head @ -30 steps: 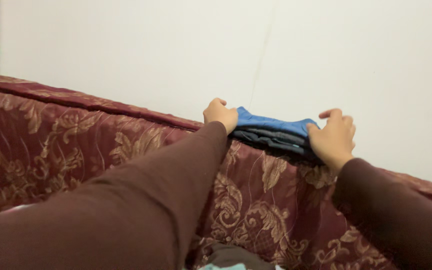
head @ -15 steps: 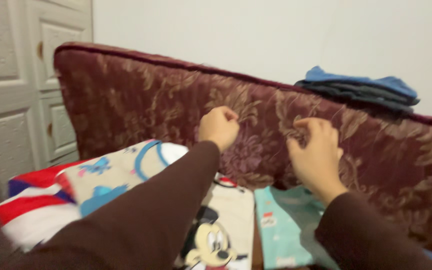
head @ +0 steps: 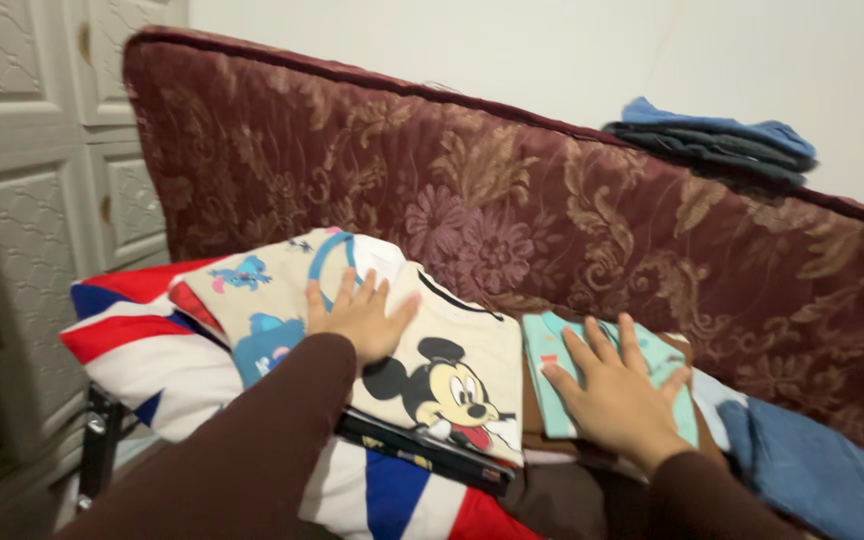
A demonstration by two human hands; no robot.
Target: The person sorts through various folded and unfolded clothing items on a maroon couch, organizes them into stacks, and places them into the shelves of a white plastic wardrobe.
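My left hand (head: 357,317) lies flat, fingers apart, on a cream shirt with a cartoon mouse (head: 442,375). My right hand (head: 617,390) rests flat on a folded light teal garment (head: 552,375) beside it. Neither hand grips anything. Both arms wear dark brown sleeves. A folded blue and dark grey pile of clothes (head: 717,145) sits on the top edge of the maroon floral mattress (head: 512,210) that stands upright against the wall, far from both hands.
A red, white and blue cloth (head: 142,345) spreads under the shirts at the left. Blue fabric (head: 822,470) lies at the lower right. White panelled doors (head: 27,180) stand at the left. A dark flat object (head: 417,452) shows under the mouse shirt.
Both hands let go of the folded pile on top of the mattress, came down, and now lie flat on the shirts below. The view has dropped and turned left.
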